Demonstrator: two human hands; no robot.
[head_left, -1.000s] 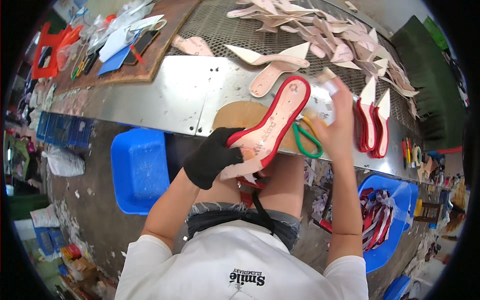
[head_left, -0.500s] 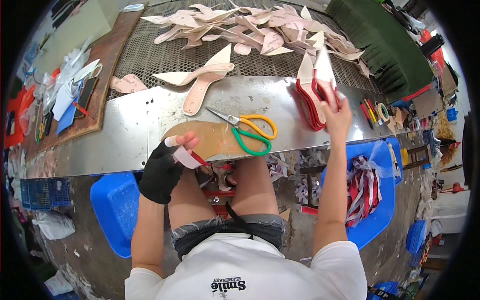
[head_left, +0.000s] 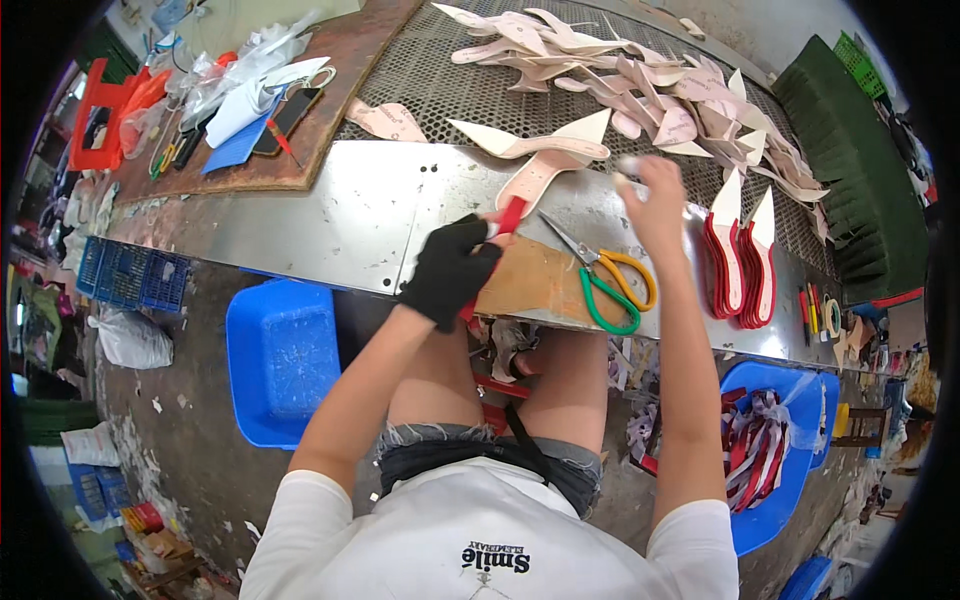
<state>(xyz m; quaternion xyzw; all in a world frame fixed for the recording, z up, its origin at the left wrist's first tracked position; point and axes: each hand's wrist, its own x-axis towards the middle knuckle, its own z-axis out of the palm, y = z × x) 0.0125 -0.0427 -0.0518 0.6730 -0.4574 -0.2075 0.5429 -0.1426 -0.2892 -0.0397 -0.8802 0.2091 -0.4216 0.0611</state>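
Note:
My left hand (head_left: 450, 268), in a black fingerless glove, is closed on a red strip (head_left: 511, 215) whose upper end sticks out past the fingers. My right hand (head_left: 657, 200) is bare with a white wrap on a fingertip. Its fingers are bent and apart, with nothing visible in them, just right of two crossed pale pink insoles (head_left: 545, 165). Scissors (head_left: 612, 278) with one yellow and one green handle lie between my hands, partly on a brown board (head_left: 525, 280). To the right stand two stacks of red-edged insoles (head_left: 724, 262).
A heap of pale insoles (head_left: 640, 85) covers the mesh at the back. Blue tubs (head_left: 283, 362) sit below the table on both sides, the right one holding red and white strips (head_left: 760, 440). Pens and a tape roll (head_left: 832, 318) lie at the far right.
My right hand has left the red-edged insoles at the right and moved left toward the crossed insoles. My left hand has come forward over the brown board, still with the strip. The view has shifted.

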